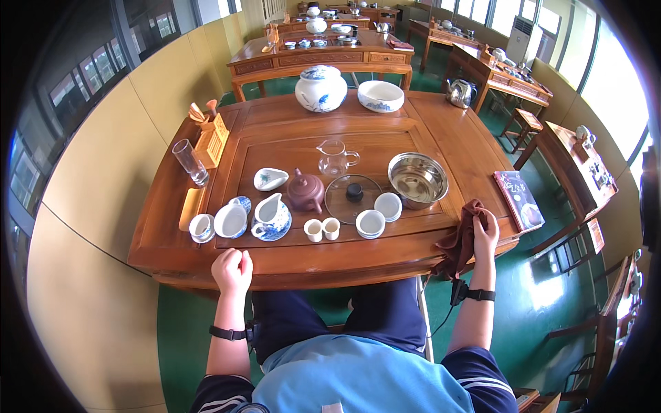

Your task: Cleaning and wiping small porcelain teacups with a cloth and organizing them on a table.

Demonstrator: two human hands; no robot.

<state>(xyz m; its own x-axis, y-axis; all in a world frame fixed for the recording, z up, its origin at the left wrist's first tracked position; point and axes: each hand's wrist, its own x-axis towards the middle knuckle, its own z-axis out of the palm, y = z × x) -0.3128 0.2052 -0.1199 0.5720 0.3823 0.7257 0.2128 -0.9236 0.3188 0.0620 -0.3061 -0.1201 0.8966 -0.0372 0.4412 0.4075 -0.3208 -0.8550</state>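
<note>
My left hand (232, 269) is closed in a fist at the table's front edge, with nothing visible in it. On the right, my right hand (484, 229) grips a brown cloth (458, 245) that hangs over the front edge. Between the hands stand two small cream cups (322, 229), stacked white cups (370, 224), a blue-and-white pitcher (272, 217) and a white bowl (231, 221). Behind them are a purple-brown clay teapot (305, 191), a glass lid (338, 199) with a black knob, a glass pitcher (335, 159) and a steel bowl (418, 180).
A lidded gaiwan (202, 227) stands front left, near a tall glass (191, 164) and a wooden tool holder (211, 139). A porcelain jar (321, 90), a wide porcelain bowl (381, 96) and a steel kettle (460, 94) line the back. A book (519, 201) lies at the right edge.
</note>
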